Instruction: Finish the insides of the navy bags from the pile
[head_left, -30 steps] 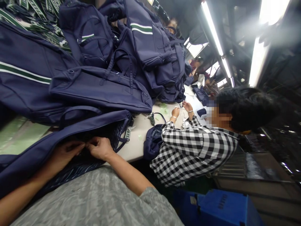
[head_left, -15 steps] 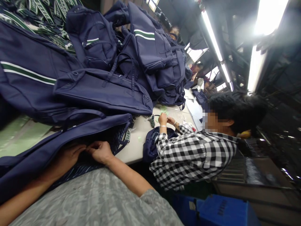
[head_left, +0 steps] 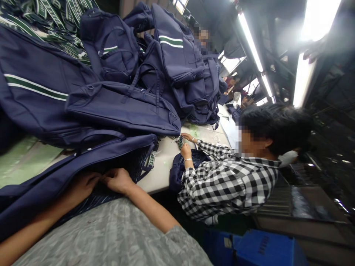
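Note:
A navy bag [head_left: 111,146] lies open in front of me, its dark patterned lining showing. Inside its opening, my left hand [head_left: 84,183] has its fingers bent inward, partly in shadow under the bag's raised edge. Close against it, my right hand [head_left: 118,180] is closed, fingertips together. Whatever lies between the fingertips is too dark and small to make out. A strap with a green and white lettered label [head_left: 151,159] hangs at the bag's right end.
Beyond are a long navy bag [head_left: 122,107] and a heap of striped navy bags [head_left: 177,62]. Green and white straps [head_left: 52,18] lie at the upper left. At right, a person in a checked shirt [head_left: 227,181] works at the table [head_left: 163,147]; blue bins [head_left: 263,247] stand below.
My hands stay together inside the bag with only slight finger movement. The person at right has shifted both hands left, to the green and white strap on the table.

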Demonstrator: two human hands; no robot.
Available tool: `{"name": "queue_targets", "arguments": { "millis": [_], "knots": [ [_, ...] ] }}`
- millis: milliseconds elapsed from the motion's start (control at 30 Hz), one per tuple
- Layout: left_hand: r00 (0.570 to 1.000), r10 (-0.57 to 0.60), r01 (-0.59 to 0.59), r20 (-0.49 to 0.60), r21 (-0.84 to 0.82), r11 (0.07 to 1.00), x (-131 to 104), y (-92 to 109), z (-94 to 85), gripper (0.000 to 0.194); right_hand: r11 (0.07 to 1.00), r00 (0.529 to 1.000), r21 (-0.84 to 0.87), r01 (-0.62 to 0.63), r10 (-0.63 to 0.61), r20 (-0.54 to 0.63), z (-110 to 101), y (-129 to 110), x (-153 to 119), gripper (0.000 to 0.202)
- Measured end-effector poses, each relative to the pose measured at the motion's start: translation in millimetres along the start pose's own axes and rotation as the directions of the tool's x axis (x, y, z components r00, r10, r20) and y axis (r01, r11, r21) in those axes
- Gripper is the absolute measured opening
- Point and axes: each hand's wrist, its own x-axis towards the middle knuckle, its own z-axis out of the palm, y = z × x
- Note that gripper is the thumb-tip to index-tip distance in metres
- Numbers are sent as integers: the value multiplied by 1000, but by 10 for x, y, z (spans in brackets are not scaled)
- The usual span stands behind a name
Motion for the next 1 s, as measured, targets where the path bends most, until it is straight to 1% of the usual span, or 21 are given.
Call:
{"name": "queue_targets", "arguments": {
  "millis": [67, 133, 167, 233, 300, 400, 533, 700, 867, 933, 1000],
  "knots": [
    [999, 17, -18, 51, 10, 1000, -5, -30, 29, 37, 990, 998, -135, 37, -30, 56, -41, -44, -22, 21],
    [996, 41, -43, 75, 24, 999, -10, -61, 63, 36, 972, 994, -230, 56, -34, 101, -76, -93, -41, 22],
    [996, 55, -57, 73, 28, 998, -13, -75, 80, 36, 966, 993, -250, 60, -33, 111, -86, -110, -47, 22],
    [997, 66, -67, 41, 23, 998, -18, -95, 111, 34, 969, 994, -238, 61, -38, 102, -86, -120, -51, 22],
    [999, 47, -47, 0, 0, 999, -24, -101, 132, 33, 984, 997, -175, 39, -26, 77, -64, -100, -48, 21],
    [1000, 9, -10, -30, -40, 999, -32, -86, 143, 32, 999, 998, -34, -36, 37, 45, -13, -50, -37, 18],
    [998, -33, 28, -62, -78, 997, -31, -60, 149, 28, 985, 994, 135, -110, 108, 28, 46, 8, -5, 16],
    [985, -147, 139, -90, -88, 986, -25, -68, 182, 28, 959, 993, 260, -116, 109, 41, 109, 64, 38, 14],
    [965, -235, 208, -115, -212, 955, -1, -38, 172, 24, 913, 993, 391, -117, 101, 62, 112, 39, 10, 15],
    [955, -278, 241, -106, -269, 932, 19, 29, 116, 25, 875, 992, 469, -119, 118, 31, 79, -5, -5, 13],
    [945, -321, 281, -69, -331, 901, 34, 127, 24, 29, 833, 986, 542, -113, 163, -45, 27, -65, -9, 10]
  ]
}}
